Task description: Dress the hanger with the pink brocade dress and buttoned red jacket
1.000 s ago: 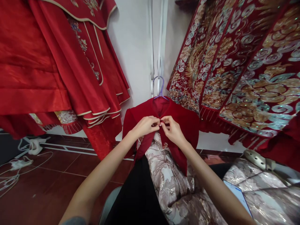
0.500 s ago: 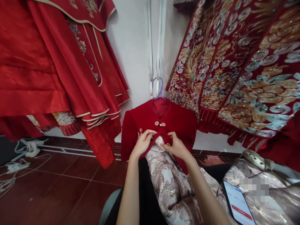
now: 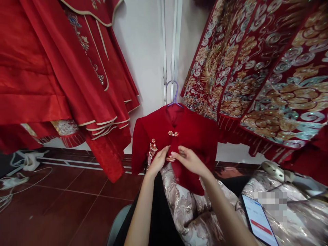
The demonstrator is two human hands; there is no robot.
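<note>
A small red velvet jacket (image 3: 194, 131) hangs on a purple hanger (image 3: 174, 94) in front of me, over a pale brocade skirt (image 3: 184, 205). Its top pearl clasp (image 3: 173, 133) is fastened. My left hand (image 3: 158, 160) pinches the left front edge below a beaded tassel ornament (image 3: 152, 149). My right hand (image 3: 186, 160) grips the right front edge, fingers curled on the cloth. The two hands meet at mid-chest of the jacket.
Red satin robes (image 3: 64, 68) hang at the left, embroidered red and gold garments (image 3: 261, 68) at the right. A phone (image 3: 257, 218) lies on brocade fabric at the lower right. White cables (image 3: 15, 177) trail over the dark red tiled floor (image 3: 64, 201).
My hands left the top clasp, now fastened, and moved down the jacket front. They have drawn the two front edges together lower down.
</note>
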